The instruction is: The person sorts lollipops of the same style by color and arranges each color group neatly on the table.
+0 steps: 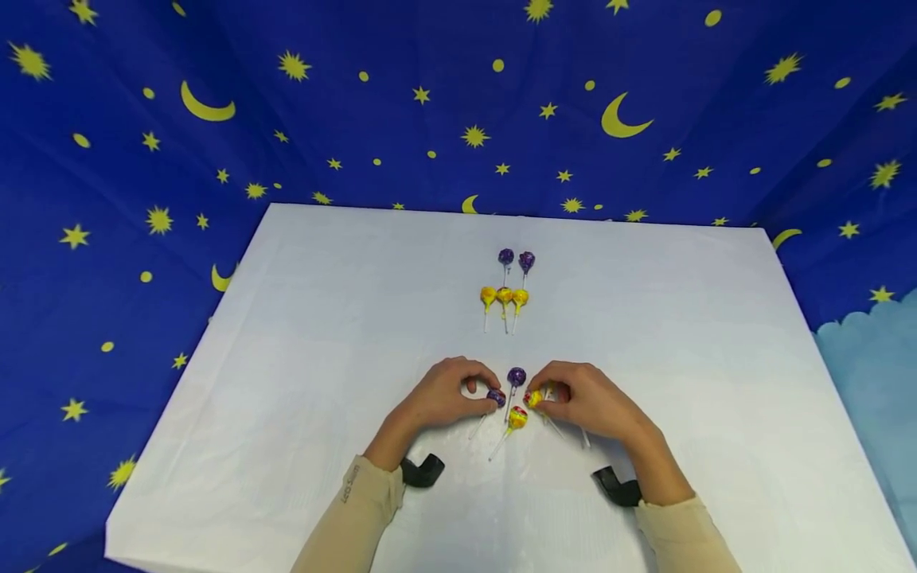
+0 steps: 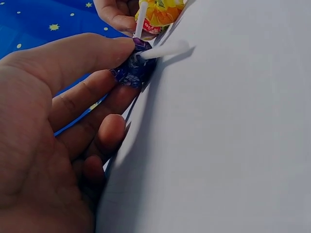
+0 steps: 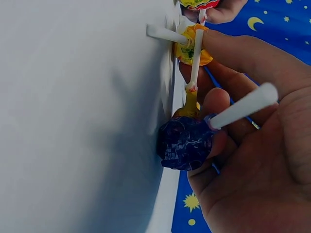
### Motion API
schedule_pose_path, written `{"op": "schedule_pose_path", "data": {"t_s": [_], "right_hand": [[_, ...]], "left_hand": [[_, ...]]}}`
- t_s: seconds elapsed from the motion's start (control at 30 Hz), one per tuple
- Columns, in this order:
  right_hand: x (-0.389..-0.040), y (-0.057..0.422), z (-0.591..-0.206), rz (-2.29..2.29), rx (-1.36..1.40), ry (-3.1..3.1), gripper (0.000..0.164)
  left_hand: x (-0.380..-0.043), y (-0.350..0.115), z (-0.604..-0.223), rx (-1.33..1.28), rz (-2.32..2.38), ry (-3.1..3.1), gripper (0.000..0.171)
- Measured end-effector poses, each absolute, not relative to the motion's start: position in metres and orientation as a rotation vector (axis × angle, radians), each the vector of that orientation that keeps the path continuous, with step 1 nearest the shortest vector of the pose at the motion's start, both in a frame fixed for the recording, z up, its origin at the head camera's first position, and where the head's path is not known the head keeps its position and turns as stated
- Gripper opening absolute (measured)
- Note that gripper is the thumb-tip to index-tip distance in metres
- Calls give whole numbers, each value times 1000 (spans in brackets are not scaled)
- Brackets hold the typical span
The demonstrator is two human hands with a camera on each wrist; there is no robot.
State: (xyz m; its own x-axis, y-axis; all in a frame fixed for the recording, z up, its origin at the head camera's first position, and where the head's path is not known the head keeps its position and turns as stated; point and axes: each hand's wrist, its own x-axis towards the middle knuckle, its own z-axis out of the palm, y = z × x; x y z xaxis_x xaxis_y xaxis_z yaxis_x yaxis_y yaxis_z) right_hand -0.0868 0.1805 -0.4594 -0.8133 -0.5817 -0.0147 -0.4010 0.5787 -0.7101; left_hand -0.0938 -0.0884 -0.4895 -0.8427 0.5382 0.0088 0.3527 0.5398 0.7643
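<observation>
My left hand (image 1: 447,394) pinches the wrapped head of a purple lollipop (image 2: 133,68) between thumb and fingers, its white stick jutting out. Opposite it, my right hand (image 1: 591,398) pinches a yellow lollipop (image 3: 187,46) by the head. Between the hands lie a purple lollipop (image 1: 517,376) and, closer to me, a yellow-and-red lollipop (image 1: 517,418). In the right wrist view, another yellow lollipop (image 3: 187,109) and a dark purple lollipop (image 3: 184,143) sit beside the curled fingers; the head view mostly hides both beneath that hand.
Farther up the white table (image 1: 344,318), two purple lollipops (image 1: 506,257) lie above a row of three yellow lollipops (image 1: 505,295), sticks toward me. A blue cloth (image 1: 401,48) with yellow stars and moons hangs behind the table. Black wrist devices (image 1: 424,471) are on both arms.
</observation>
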Motion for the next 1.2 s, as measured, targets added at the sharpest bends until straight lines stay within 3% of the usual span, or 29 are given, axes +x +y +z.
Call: {"op": "schedule_pose_path", "data": {"t_s": [0.5,1.2], "right_hand": [[-87,179,-459,-1044,-809,2574,22],[-84,181,-457,-1056,-788,2582,22]], "left_hand": [[-116,-91,-478,579,1408,2486,20],[-181,-74,-461,256,1729,2671,23]]}}
